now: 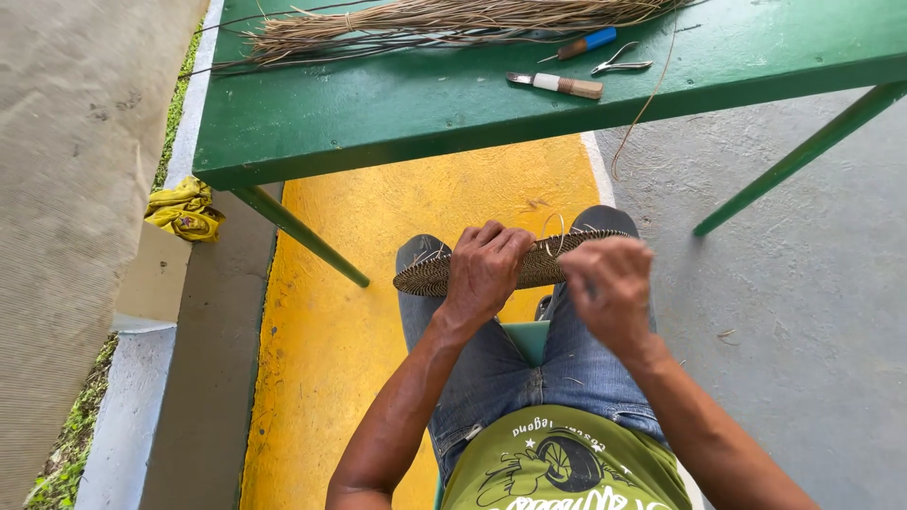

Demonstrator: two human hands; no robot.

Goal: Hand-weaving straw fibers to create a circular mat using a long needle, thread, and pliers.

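A flat woven basket piece [543, 264] is held on edge across the knees of a seated person, below the near edge of the green table [397, 104]. It is gripped at its middle by the left hand [484, 269], whose fingers [491, 238] are curled over the upper rim and clamped on it. The right hand [609, 288] is held at the piece's right end, fingers pinched together on a thin strand [556, 231] looping up from the rim. On the table, toward its far edge, a bundle of dry fibres [444, 21] is laid, with a knife [557, 85], a blue-handled tool [584, 44] and small metal pliers [621, 64] just beside it.
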